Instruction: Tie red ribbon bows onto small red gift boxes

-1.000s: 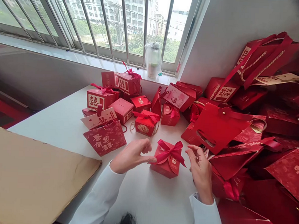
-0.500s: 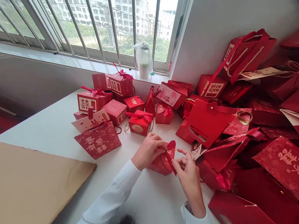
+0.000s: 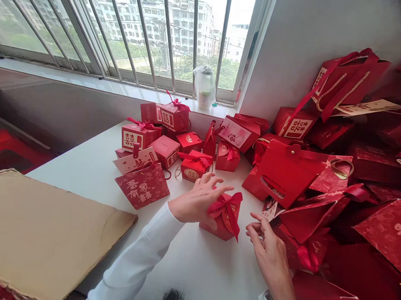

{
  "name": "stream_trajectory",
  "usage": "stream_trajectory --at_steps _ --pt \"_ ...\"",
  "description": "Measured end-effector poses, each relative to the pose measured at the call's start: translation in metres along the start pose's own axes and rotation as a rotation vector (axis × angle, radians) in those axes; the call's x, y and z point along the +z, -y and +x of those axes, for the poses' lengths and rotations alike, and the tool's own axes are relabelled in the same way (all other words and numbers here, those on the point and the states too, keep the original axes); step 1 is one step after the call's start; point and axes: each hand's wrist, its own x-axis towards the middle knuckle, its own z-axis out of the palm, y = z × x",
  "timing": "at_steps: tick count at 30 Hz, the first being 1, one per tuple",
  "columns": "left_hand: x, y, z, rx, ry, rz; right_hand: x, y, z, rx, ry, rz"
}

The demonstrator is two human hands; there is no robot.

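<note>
In front of me on the white table stands a small red gift box, its top tied with a red ribbon bow. My left hand is at the box's left side, fingers spread over its upper edge and thumb low by the near face; I cannot tell whether it touches the box. To the right of the box, my right hand is apart from it, fingers loosely bent and holding nothing.
Several red gift boxes and a folded red bag stand behind. A big heap of red bags and boxes fills the right side. Cardboard lies at left. A bagged cup stands on the windowsill beneath the barred window.
Both hands have let go of the ribbon, which now shows as a finished bow. My left hand has opened and spread; my right hand has drawn away to the right. The view has shifted left.
</note>
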Motion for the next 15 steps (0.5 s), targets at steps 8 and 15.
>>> stream_trajectory --at_steps 8,15 --pt "0.02 -0.033 0.038 -0.014 0.343 0.449 0.012 -0.018 -0.013 -0.026 -0.033 -0.01" --pt "0.018 -0.023 0.038 0.129 0.325 0.461 0.015 -0.023 -0.021 -0.021 -0.116 0.038"
